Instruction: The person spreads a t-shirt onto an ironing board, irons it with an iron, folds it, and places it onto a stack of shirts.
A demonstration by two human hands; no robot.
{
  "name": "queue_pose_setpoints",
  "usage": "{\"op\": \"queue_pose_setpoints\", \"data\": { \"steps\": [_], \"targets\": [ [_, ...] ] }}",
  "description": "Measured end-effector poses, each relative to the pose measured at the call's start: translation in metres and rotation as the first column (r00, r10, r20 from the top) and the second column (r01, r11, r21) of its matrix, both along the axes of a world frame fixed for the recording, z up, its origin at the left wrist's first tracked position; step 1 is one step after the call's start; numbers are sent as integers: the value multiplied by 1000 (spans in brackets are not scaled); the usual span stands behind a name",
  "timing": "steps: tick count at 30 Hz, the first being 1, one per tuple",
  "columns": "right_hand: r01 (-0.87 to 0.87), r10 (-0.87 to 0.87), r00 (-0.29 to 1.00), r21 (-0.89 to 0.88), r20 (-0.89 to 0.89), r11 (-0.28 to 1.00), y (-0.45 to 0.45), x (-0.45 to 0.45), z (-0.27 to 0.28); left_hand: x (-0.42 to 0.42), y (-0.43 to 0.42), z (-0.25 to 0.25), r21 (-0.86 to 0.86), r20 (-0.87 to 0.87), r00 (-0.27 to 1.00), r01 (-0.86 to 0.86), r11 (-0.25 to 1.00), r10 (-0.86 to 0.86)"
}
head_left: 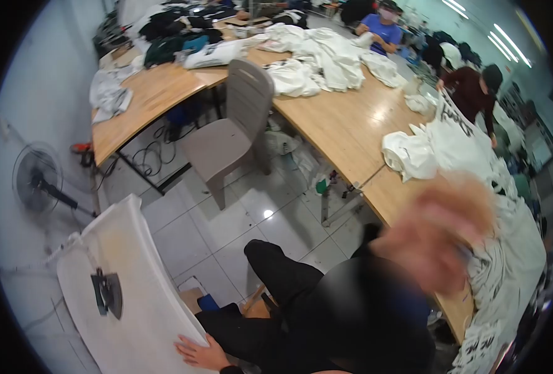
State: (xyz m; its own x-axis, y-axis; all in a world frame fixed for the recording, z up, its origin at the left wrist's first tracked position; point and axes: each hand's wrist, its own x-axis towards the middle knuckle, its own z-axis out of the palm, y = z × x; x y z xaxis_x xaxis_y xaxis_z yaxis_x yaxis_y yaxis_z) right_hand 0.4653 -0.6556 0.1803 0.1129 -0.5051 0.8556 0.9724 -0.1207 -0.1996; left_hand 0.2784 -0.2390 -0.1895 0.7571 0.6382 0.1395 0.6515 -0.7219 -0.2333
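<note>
My left hand [200,354] lies on the near edge of a white-covered ironing board [158,305], fingers spread and flat, holding nothing. On the board, beyond that hand, a dark iron [110,293] rests. My right hand [448,230] is raised close to the camera and smeared by motion, so its fingers and anything in them cannot be made out. Behind it in the view, white garments with black lettering [454,134] lie along the wooden table [345,137].
A grey plastic chair [223,140] stands between the tables. A fan [38,177] is by the left wall. More white garments [320,53] are heaped on the far table. A person in blue [382,31] and another in dark clothing [470,90], handling white cloth, are beyond. Cables [155,149] lie underneath.
</note>
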Motion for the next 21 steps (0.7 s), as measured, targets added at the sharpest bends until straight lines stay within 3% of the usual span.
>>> {"op": "queue_pose_setpoints", "data": {
  "steps": [3,8,10,14,21],
  "targets": [
    [268,-112,879,-285,464,920,-7,-61,75,-5,-4,12,-151,68,997,-27,988,38],
    [198,140,700,-379,700,904,41,-117,115,-16,1,10,-184,163,987,36,982,-6],
    [311,76,774,-483,628,819,44,-159,119,-12,-1,11,-195,184,983,42,980,-5],
    [471,-99,745,-414,660,779,47,-191,114,-19,6,15,-168,214,977,59,984,-23],
    [491,-101,656,-323,748,809,63,-178,121,-24,3,13,-154,275,961,78,985,-33]
  ]
}}
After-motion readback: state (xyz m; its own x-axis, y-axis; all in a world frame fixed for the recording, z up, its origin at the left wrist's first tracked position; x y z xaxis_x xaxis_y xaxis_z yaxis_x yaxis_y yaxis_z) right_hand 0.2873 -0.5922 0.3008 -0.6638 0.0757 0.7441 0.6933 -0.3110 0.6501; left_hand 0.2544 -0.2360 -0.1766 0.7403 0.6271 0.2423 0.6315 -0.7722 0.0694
